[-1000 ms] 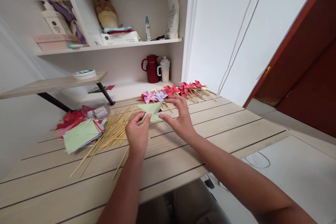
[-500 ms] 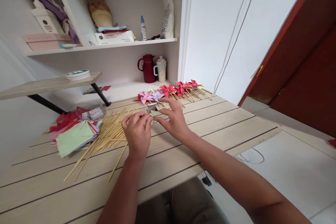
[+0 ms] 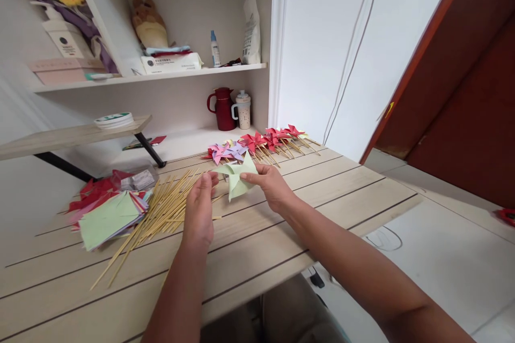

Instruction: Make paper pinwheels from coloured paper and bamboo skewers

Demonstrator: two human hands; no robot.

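Observation:
A pale green paper pinwheel (image 3: 237,185) faces me above the table, its blades folded in to the middle. My right hand (image 3: 271,185) is closed on its right side, the thumb lying across the front. Just left of it, my left hand (image 3: 200,201) is loosely curled with the thumb apart, its fingertips beside the left blade; whether they touch the paper is unclear. Behind the pinwheel lies a row of finished pinwheels on sticks, pink, lilac and red (image 3: 253,142). Loose thin wooden sticks (image 3: 167,209) lie beside my left hand.
A stack of coloured paper sheets (image 3: 107,220), light green on top, lies at the left near a clear plastic packet (image 3: 140,178). A small raised shelf (image 3: 76,134) stands behind it. A dark red jug (image 3: 224,110) and a cup (image 3: 243,110) stand at the back.
The green pinwheel has turned from edge-on to facing me. My left fingers have loosened from their pinch at its middle and moved left; my right hand now grips its right side.

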